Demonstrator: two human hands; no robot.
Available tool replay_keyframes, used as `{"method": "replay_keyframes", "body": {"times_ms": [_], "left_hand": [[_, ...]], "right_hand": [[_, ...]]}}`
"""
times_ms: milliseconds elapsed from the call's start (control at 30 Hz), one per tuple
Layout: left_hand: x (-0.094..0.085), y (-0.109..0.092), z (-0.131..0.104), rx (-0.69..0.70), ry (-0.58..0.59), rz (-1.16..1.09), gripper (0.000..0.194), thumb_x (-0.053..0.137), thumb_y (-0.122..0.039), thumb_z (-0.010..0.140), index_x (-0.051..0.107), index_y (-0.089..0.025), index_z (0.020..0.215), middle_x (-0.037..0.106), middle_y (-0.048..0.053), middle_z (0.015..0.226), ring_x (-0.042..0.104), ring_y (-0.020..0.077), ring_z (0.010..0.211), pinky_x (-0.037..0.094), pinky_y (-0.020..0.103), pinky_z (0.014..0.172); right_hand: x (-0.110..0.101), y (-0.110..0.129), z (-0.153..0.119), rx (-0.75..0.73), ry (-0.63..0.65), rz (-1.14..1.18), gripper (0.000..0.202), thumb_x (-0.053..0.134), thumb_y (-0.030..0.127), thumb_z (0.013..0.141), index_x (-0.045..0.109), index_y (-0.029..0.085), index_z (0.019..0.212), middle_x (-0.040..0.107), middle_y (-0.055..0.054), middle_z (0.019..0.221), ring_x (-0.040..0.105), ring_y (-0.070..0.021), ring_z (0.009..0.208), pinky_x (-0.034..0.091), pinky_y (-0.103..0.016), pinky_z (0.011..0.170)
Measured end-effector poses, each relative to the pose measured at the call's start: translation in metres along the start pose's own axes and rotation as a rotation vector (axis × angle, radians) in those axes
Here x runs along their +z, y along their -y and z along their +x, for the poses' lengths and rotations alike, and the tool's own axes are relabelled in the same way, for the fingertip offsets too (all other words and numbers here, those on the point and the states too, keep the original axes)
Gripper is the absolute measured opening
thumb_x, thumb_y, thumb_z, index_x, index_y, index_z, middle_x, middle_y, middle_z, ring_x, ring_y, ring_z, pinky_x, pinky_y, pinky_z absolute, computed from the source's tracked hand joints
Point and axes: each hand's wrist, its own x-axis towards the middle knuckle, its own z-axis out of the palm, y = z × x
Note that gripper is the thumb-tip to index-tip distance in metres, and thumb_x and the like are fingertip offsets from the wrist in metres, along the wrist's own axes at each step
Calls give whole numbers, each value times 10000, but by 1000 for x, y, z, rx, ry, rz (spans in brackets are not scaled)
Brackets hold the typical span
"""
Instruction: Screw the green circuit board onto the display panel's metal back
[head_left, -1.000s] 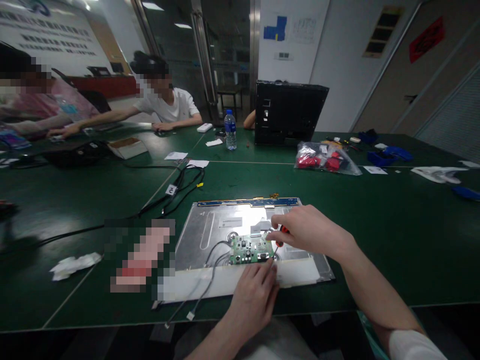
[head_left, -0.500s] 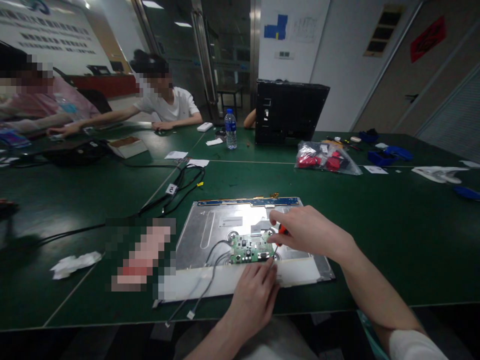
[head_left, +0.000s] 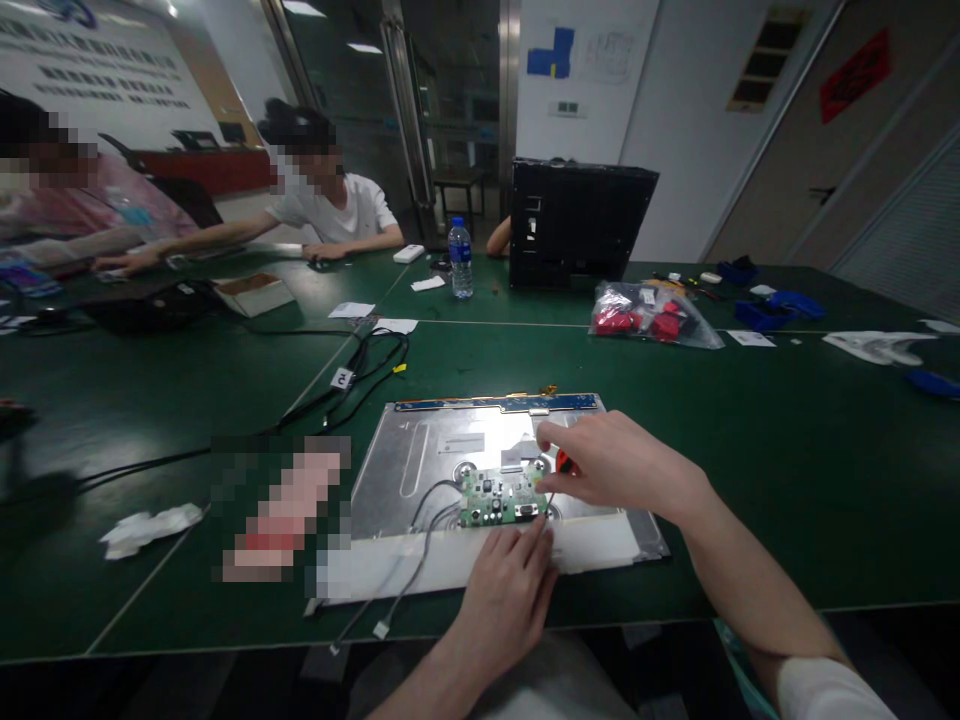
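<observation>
A bare metal display panel (head_left: 390,470) lies back side up in front of me, with a green circuit board (head_left: 499,497) on its middle. My right hand (head_left: 600,455) grips a screwdriver with a red and black handle (head_left: 565,463). Its thin shaft slants down to the board's lower right corner. Close by the shaft's lower end, the fingertips of my left hand (head_left: 510,580) are drawn together; what they pinch is hidden. That hand rests over a white strip (head_left: 600,540) along the panel's near edge. Thin grey cables with a white plug (head_left: 382,629) run from the board's left side.
Black cables (head_left: 367,350) and crumpled tissue (head_left: 150,530) lie at left. Farther back stand a water bottle (head_left: 461,260) and a black monitor (head_left: 581,225). A plastic bag of red parts (head_left: 656,318) and blue trays (head_left: 765,315) are at right. Other people sit across the table.
Both hands stay at the board's lower right corner. The red part of the screwdriver's handle looks slightly turned within my right hand's grip.
</observation>
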Motion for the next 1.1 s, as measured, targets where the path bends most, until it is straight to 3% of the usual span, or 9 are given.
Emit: {"method": "replay_keyframes", "body": {"times_ms": [100,300,533,667,767,967,1100], "left_hand": [[0,0,-1,0,-2,-1,313,468,-180,900,562,-109,1190,594,157,1237,556,254,898,507,440,790],[0,0,0,6,-2,8,304,470,-184,899,568,-103,1175,595,159,1236,557,254,890,508,436,784],[-2,-1,1,3,-2,10,301,447,-191,911,572,-120,1175,596,155,1234,566,250,887,511,439,782],[-2,0,1,12,5,23,313,455,-184,908,559,-101,1191,585,157,1256,558,257,899,511,446,793],[-1,0,0,12,7,30,314,459,-185,906,558,-98,1191,587,159,1253,559,258,891,510,447,789],[0,0,0,11,6,33,315,463,-192,905,558,-93,1189,606,165,1216,561,264,907,504,451,795],[-1,0,0,21,4,42,312,455,-190,909,561,-89,1184,606,165,1218,560,264,898,502,448,793]], "right_hand": [[0,1,1,7,7,-22,238,532,438,892,573,217,969,677,-18,724,607,-176,640,235,-262,523],[-3,-1,-2,-57,32,44,268,544,243,851,513,217,1115,700,-35,864,627,-179,713,301,-260,571],[-3,-1,-1,-22,27,5,295,536,478,882,560,225,1032,687,-25,764,625,-190,675,291,-260,548],[-3,-1,-1,-54,15,11,180,511,340,904,556,212,1021,688,-23,786,614,-168,664,268,-260,541],[-3,-2,-3,-100,-8,37,217,540,251,857,526,200,1067,691,-28,840,608,-161,684,267,-260,550],[-2,-3,-3,-48,-8,-12,243,516,443,892,566,215,960,669,-12,708,586,-164,619,212,-265,526],[-3,-3,-3,-83,-6,36,168,536,282,869,546,208,1019,685,-19,790,597,-158,659,231,-261,540]]}}
